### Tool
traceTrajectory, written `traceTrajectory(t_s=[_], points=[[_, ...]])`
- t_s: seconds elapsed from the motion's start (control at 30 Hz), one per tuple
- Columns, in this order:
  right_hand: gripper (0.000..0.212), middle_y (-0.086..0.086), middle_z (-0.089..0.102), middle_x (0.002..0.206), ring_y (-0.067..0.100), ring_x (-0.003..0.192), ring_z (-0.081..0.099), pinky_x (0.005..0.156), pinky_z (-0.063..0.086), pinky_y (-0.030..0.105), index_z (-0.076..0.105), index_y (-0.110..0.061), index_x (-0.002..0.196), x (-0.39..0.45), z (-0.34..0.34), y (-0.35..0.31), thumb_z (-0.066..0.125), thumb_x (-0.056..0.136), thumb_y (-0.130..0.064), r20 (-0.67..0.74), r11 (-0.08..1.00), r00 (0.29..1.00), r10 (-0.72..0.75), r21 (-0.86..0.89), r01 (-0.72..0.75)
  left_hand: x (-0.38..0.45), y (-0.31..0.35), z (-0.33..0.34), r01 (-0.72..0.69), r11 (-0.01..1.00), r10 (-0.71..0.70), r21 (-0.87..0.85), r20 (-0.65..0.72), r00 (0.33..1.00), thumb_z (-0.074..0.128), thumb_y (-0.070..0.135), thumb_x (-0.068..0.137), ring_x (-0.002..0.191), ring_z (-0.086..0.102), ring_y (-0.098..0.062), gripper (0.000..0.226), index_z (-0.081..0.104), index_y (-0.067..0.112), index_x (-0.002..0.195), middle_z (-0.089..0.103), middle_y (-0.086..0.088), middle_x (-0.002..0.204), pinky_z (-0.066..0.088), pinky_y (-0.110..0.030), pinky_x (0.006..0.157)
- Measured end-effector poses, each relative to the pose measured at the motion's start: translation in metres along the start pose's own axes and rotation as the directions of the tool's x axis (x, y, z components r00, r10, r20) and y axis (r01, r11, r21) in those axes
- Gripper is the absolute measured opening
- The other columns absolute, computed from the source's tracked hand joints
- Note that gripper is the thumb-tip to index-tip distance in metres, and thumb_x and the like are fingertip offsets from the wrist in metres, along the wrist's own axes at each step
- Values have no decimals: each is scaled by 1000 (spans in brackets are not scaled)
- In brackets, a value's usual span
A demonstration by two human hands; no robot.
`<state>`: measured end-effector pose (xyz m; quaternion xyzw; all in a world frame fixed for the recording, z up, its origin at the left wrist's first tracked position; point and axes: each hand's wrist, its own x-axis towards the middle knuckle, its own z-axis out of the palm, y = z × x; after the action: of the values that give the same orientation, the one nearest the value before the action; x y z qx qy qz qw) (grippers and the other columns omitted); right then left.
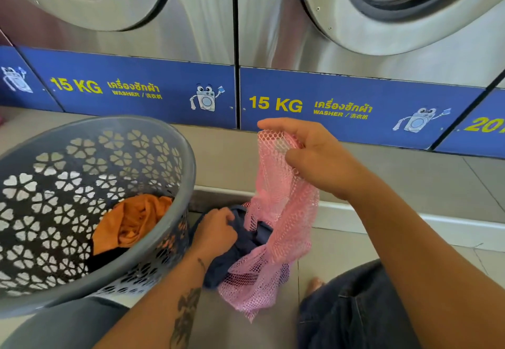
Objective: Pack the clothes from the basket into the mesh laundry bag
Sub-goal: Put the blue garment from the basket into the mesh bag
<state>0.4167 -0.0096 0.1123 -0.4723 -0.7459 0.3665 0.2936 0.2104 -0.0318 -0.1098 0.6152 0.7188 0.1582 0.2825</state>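
A pink mesh laundry bag (281,212) hangs from my right hand (314,154), which pinches its top edge and holds it up above the floor. My left hand (216,232) grips a dark navy garment (246,245) at the bag's open mouth, part of the cloth inside the mesh and part outside. To the left stands a grey plastic basket (175,141) with flower-shaped holes. An orange garment (136,220) lies in it on top of a dark one (105,258).
Two steel front-loading washers (207,29) with blue "15 KG" panels stand close ahead on a raised tiled step (410,179). My knee in dark trousers (355,307) is at the lower right, and a bare foot (314,284) rests on the floor tiles.
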Motion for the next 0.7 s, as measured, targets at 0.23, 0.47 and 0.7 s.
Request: traceTrajectory(t_s=[0.23, 0.47, 0.7], points=[[73, -20, 61, 126, -19, 85, 56, 76, 46, 5, 58, -33, 133, 3, 4, 15, 44, 78, 13, 50, 989, 999, 15, -148, -7, 4, -54, 32, 26, 973, -79, 230, 224, 971, 57, 27, 84, 126, 46, -40, 81, 16, 33, 153, 31, -12, 148, 49, -47, 93], [73, -33, 59, 94, -17, 63, 52, 59, 35, -1, 61, -30, 130, 17, -7, 30, 45, 76, 17, 36, 986, 999, 2, -166, 4, 36, -69, 58, 16, 932, -162, 361, 378, 911, 62, 33, 87, 145, 9, -48, 101, -16, 41, 152, -13, -14, 161, 30, -61, 109], [74, -30, 63, 102, -6, 65, 58, 56, 38, 2, 62, -32, 129, 19, -1, 27, 45, 75, 16, 51, 969, 999, -14, -244, 26, 45, -73, 76, 15, 973, -105, 231, 386, 916, 57, 35, 90, 144, 22, -40, 72, 24, 21, 152, 22, -12, 159, 30, -55, 112]])
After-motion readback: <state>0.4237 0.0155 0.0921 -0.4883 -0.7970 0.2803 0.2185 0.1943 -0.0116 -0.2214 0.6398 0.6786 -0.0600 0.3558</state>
